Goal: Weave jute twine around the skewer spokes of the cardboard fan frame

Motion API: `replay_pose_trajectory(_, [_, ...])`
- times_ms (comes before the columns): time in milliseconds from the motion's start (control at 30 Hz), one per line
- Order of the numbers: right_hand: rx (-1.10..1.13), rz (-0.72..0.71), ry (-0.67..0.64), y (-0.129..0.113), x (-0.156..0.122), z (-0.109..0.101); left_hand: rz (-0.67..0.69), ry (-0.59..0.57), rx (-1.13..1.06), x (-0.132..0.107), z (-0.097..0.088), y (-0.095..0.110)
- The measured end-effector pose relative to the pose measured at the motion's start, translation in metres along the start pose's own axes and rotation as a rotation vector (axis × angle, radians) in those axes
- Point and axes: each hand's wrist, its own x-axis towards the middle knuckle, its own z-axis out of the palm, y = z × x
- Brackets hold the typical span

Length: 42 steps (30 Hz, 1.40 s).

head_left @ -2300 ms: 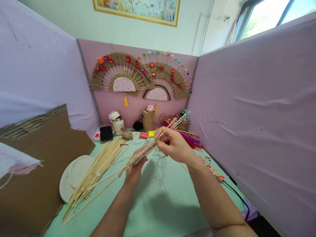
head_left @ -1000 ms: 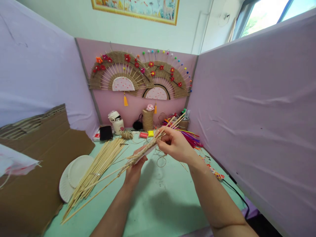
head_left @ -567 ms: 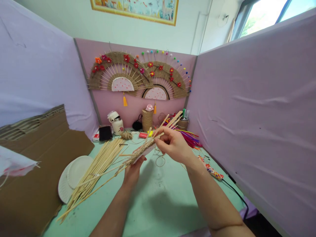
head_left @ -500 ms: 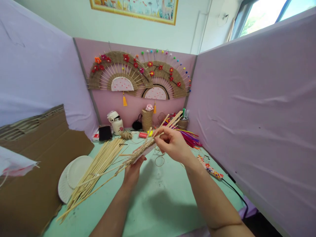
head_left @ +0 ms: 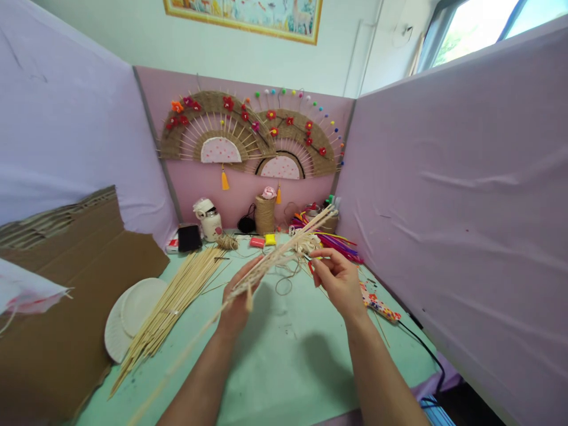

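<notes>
My left hand point(head_left: 237, 302) is wrapped round a partly woven fan frame point(head_left: 266, 266) made of thin wooden sticks and twine. The fan is tilted nearly edge-on, and its sticks fan out towards the upper right; one long blurred stick trails to the lower left. Just right of the fan, my right hand point(head_left: 337, 281) is raised above the table with thumb and forefinger bent towards each other. A small red patch shows at those fingertips, and what they pinch is too small to make out. Loose twine point(head_left: 286, 284) lies in loops between the hands.
Bamboo sticks point(head_left: 177, 302) lie at left beside white paper plates point(head_left: 113, 325) and cardboard point(head_left: 66, 296). Behind stand a white bottle point(head_left: 209, 222) and a twine spool point(head_left: 265, 216). At right are coloured pipe cleaners point(head_left: 339, 245) and a flowered, corded tool point(head_left: 381, 307). Finished fans point(head_left: 213, 127) hang behind.
My right hand has moved off the fan, to the right and slightly down. The fan has turned in my left hand, and its stick ends have swung.
</notes>
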Motion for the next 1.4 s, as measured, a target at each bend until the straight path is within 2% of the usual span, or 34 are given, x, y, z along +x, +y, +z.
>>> replay_pose_trajectory(133, [-0.096, 0.097, 0.048, 0.026, -0.008, -0.029, 0.266, -0.139, 0.231, 0.001, 0.002, 0.008])
replay_pose_trajectory(267, [-0.249, 0.178, -0.008, 0.039, -0.014, -0.078, 0.517, -0.217, 0.508, 0.002, 0.001, 0.011])
replay_pose_trajectory(367, [-0.417, 0.282, -0.065, 0.042, -0.019, -0.123, 0.615, -0.267, 0.711, 0.004, -0.001, 0.016])
replay_pose_trajectory(433, [-0.615, 0.354, -0.117, 0.046, -0.021, -0.151, 0.687, -0.301, 0.811, 0.007, -0.003, 0.021])
replay_pose_trajectory(500, [-0.817, 0.424, -0.131, 0.053, -0.024, -0.171, 0.735, -0.350, 0.871, 0.012, -0.007, 0.024])
replay_pose_trajectory(567, [-0.963, 0.490, -0.151, 0.064, -0.025, -0.183, 0.758, -0.386, 0.887, 0.016, -0.012, 0.024])
replay_pose_trajectory(633, [-1.055, 0.550, -0.211, 0.076, -0.027, -0.186, 0.751, -0.404, 0.882, 0.018, -0.017, 0.021])
replay_pose_trajectory(767, [-1.135, 0.625, -0.314, 0.094, -0.030, -0.180, 0.679, -0.392, 0.848, 0.016, -0.027, 0.012])
replay_pose_trajectory(967, [-1.164, 0.643, -0.286, 0.110, -0.030, -0.174, 0.659, -0.362, 0.812, 0.010, -0.027, 0.012])
replay_pose_trajectory(1200, [-1.129, 0.552, -0.272, 0.114, -0.027, -0.170, 0.648, -0.448, 0.829, 0.006, -0.024, 0.012])
replay_pose_trajectory(1267, [-1.107, 0.533, -0.244, 0.112, -0.027, -0.173, 0.657, -0.460, 0.831, 0.007, -0.024, 0.013])
replay_pose_trajectory(1400, [-0.889, 0.504, -0.056, 0.099, -0.026, -0.179, 0.670, -0.458, 0.856, 0.011, -0.027, 0.015])
